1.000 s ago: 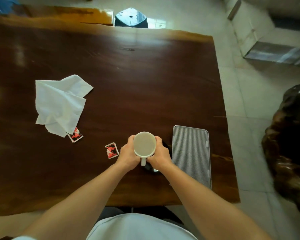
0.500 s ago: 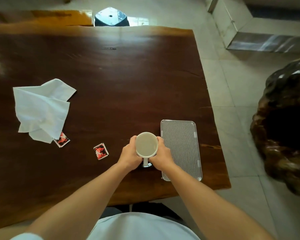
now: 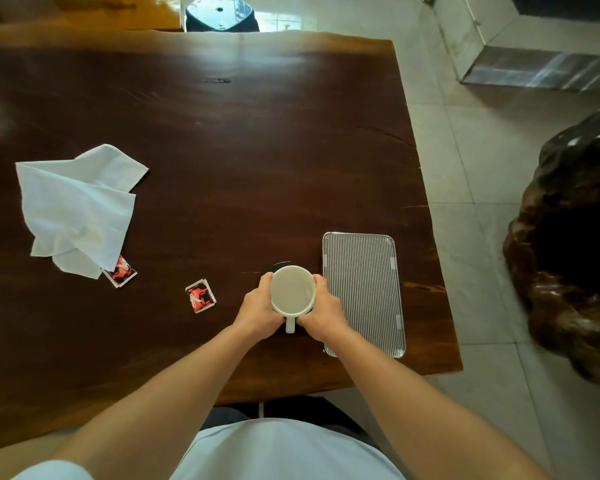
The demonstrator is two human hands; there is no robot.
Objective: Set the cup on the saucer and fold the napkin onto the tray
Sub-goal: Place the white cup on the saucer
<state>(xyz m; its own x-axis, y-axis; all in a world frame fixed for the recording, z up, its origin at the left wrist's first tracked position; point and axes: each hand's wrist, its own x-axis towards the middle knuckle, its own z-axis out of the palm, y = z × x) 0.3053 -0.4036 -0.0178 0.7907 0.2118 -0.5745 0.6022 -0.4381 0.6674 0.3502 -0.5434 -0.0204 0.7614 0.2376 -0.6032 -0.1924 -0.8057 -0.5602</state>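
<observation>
Both hands clamp the white cup (image 3: 292, 290) from either side: L hand (image 3: 257, 311) has its fingers curled round the left wall, R hand (image 3: 323, 315) has its fingers curled round the right wall. The cup's handle (image 3: 290, 325) sticks out btwn the two palms, pointing back at the person. Cup is upright w/ the mouth up and a pale inside; can't tell if there's liquid. Just past the fingertips a dark sliver of saucer (image 3: 280, 265) shows under the cup's far rim. The cup sits over it, but can't tell if the base touches. The ribbed metal tray (image 3: 362, 292) lies flat just beside the R-hand knuckles on their outer side, apart from the cup. The white napkin (image 3: 77, 209), crumpled & partly opened, lies well off to the left of the L-hand fingers on the dark wood table (image 3: 222, 150), not on the tray. One red packet (image 3: 200, 295) lies near the L hand's outer side. A 2nd red packet (image 3: 120, 271) sits further left, partly under the napkin's near corner.
</observation>
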